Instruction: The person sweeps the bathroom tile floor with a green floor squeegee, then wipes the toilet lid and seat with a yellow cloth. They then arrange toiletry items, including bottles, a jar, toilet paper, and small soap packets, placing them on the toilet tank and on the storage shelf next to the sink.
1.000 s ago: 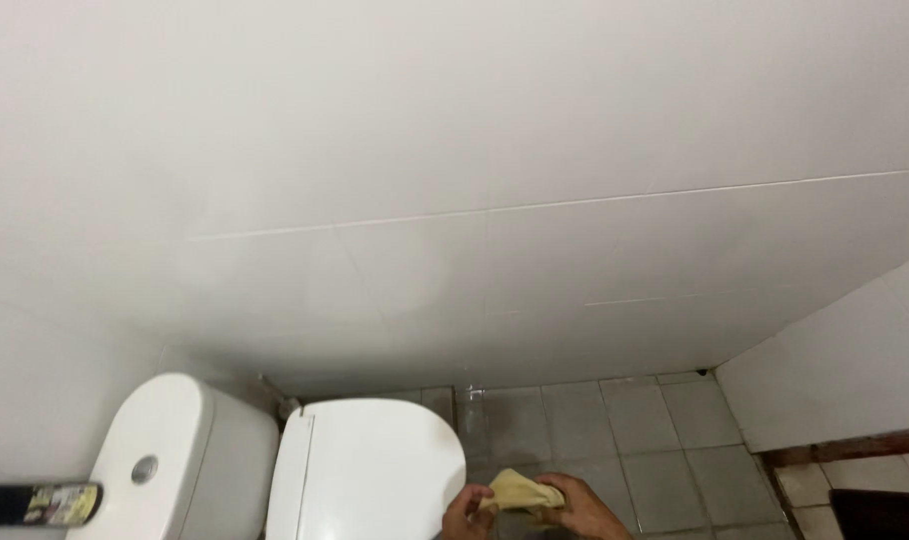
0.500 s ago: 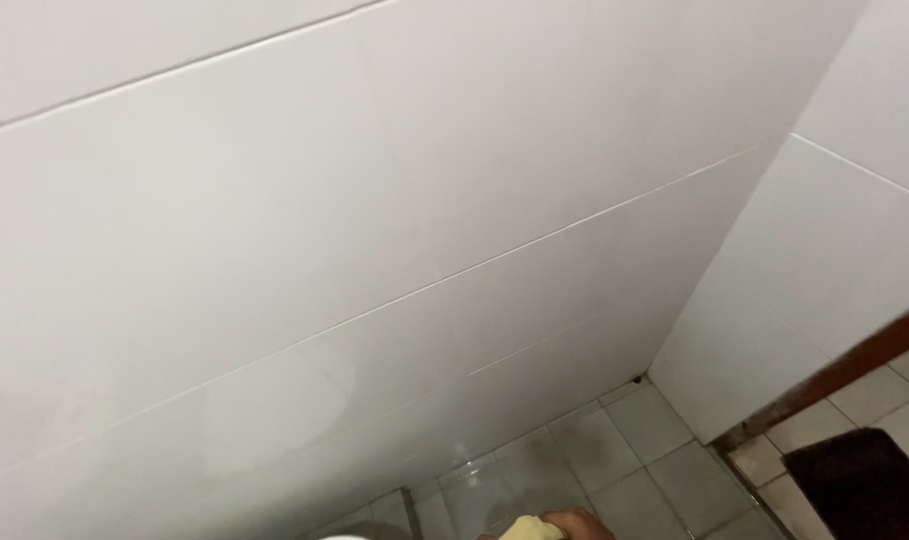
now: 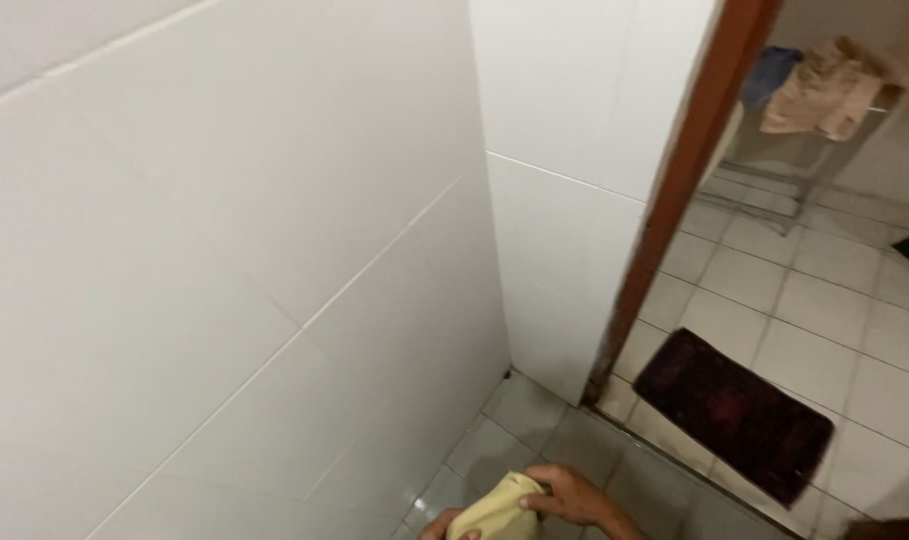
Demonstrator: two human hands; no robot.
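Yellow cloth [image 3: 497,512] at bottom edge of view, bunched, low beside the white tiled wall [image 3: 225,280], over the grey floor tiles [image 3: 535,420]. Right hand [image 3: 572,495] pinches its upper right corner, fingers curled, forearm running off-frame. Left hand [image 3: 443,524] grips the cloth's lower left, mostly cut off, only knuckles visible. Right of the wall: brown door frame [image 3: 690,190], dark red mat [image 3: 735,412], rack with towels [image 3: 830,95] beyond, blurry.

white tiled wall [image 3: 225,250], dark red mat [image 3: 735,412], wooden door frame [image 3: 685,190]
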